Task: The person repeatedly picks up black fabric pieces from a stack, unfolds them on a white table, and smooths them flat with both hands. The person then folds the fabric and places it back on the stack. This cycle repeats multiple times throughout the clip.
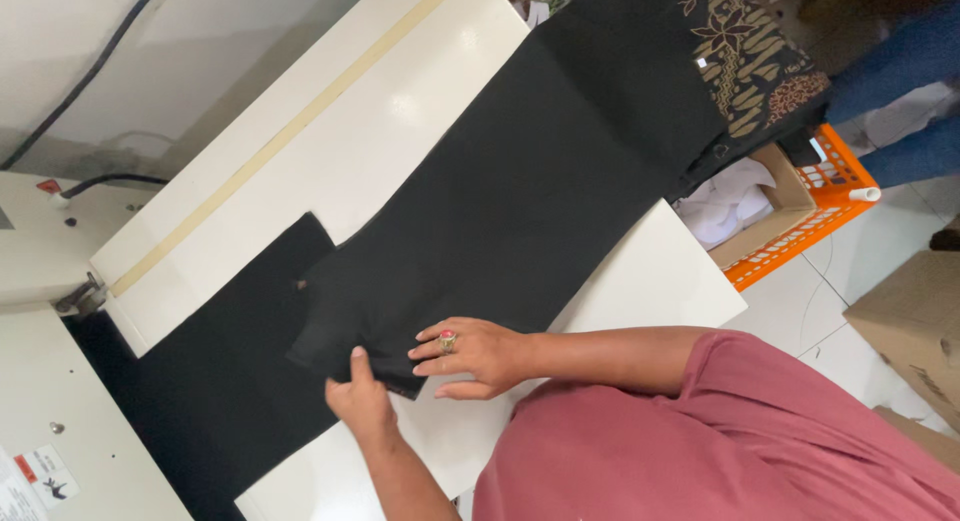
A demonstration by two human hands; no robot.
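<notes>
Both hands at bench's near edge: left hand (362,399) pinches black fabric strip (520,196) end, right hand (472,357) fingers spread flat, apparently keeping it smooth.

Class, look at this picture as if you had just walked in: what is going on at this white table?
A person in a pink top presses both bare hands on the near end of a long black fabric piece laid across a white table. The right hand, wearing a ring, lies flat on the cloth; the left hand pinches its edge. A second black piece lies beneath. An orange crate stands on the floor beyond.
</notes>
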